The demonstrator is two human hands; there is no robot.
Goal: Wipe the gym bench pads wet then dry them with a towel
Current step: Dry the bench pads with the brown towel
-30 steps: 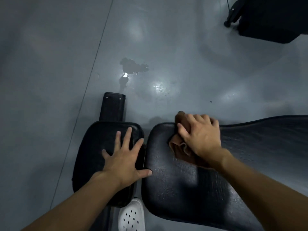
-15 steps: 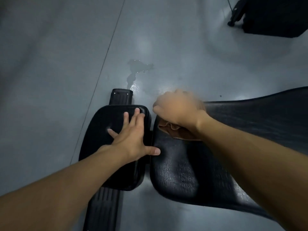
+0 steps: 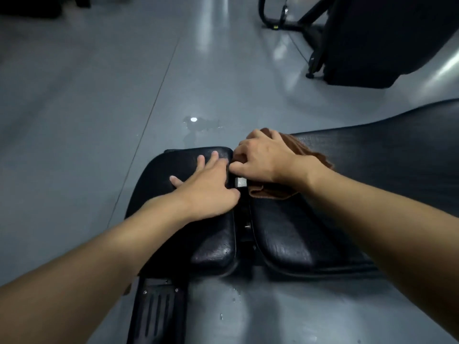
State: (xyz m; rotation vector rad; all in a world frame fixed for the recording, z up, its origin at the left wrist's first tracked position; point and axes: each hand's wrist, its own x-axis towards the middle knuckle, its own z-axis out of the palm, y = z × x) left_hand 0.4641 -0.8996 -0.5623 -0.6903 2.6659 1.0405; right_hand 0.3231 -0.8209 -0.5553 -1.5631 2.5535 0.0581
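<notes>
Two black bench pads lie below me: a small seat pad (image 3: 159, 184) on the left and a long back pad (image 3: 372, 170) running off to the right. My left hand (image 3: 208, 187) lies flat on the seat pad, fingers spread, palm down. My right hand (image 3: 263, 157) presses a brown cloth (image 3: 270, 191) onto the near end of the back pad, at the gap between the pads. Most of the cloth is hidden under the hand; its edges show behind and below the wrist.
A grey glossy floor (image 3: 87, 108) surrounds the bench, with a small puddle (image 3: 198, 124) just beyond the seat pad and drops near the bench foot (image 3: 156, 311). Black gym equipment (image 3: 372, 38) stands at the far right.
The view has tilted up and come closer. My right hand has slid the cloth left to the gap between the pads. The left hand stays flat on the seat pad.
</notes>
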